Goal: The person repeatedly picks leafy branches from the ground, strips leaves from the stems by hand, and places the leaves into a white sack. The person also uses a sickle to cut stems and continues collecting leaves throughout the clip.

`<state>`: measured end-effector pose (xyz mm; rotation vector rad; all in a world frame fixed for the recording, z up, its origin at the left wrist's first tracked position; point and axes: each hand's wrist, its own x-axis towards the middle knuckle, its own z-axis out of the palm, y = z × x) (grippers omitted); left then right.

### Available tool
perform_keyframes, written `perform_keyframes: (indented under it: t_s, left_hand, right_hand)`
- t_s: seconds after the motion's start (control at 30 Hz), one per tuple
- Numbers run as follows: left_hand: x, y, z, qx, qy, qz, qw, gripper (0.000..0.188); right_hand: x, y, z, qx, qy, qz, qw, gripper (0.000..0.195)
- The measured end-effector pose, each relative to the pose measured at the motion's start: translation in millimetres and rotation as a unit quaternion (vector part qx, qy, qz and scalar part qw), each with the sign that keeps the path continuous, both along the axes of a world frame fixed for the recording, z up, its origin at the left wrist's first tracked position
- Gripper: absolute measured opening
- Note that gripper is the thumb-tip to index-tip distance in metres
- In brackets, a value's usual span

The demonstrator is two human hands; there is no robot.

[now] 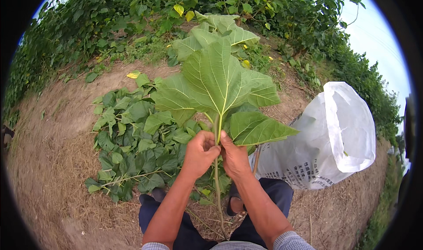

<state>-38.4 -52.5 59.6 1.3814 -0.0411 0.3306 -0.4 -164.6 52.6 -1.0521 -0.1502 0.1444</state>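
A long cut branch (216,180) with large lobed leaves (218,81), mulberry-like, stands roughly upright in front of me. Its bare lower stem runs down between my legs. My left hand (201,155) pinches the stem just below the leaves. On the right side of the same stem, my right hand (236,159) has its thumb against a yellow-green leaf stalk (220,128); the fingers behind are partly hidden. A heap of green leafy cuttings (138,141) lies on the ground to the left, partly behind my left hand.
A large white plastic sack (297,144), bearing print, leans at the right with its mouth open to the right. Dense leafy shrubs (99,22) line the far side. Dry straw (72,190) covers bare soil. My shoes (233,200) stand close to the cuttings.
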Motion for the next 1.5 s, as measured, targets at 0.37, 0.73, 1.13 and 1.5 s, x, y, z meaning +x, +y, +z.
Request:
perform_keyframes:
  t_s: [0.37,0.73,1.13,1.5]
  left_hand:
    - [0.7,1.1,5.6,-0.124,0.028,-0.011,0.992,0.020]
    - [1.8,-0.2,1.4,-0.149,0.008,0.069,0.986,0.020]
    - [0.0,16.8,3.9,-0.082,-0.060,0.120,0.988,0.021]
    - [-2.4,-14.0,-4.0,0.019,-0.052,0.099,0.993,0.021]
  right_hand:
    - [-13.2,-0.3,3.4,-0.099,0.038,-0.003,0.994,0.016]
    - [-44.7,-2.3,-40.8,-0.212,0.079,0.017,0.974,0.020]
    - [-69.6,-51.1,-73.7,-0.230,0.188,0.017,0.955,0.019]
    - [-16.1,-13.6,37.6,-0.012,0.041,0.040,0.998,0.022]
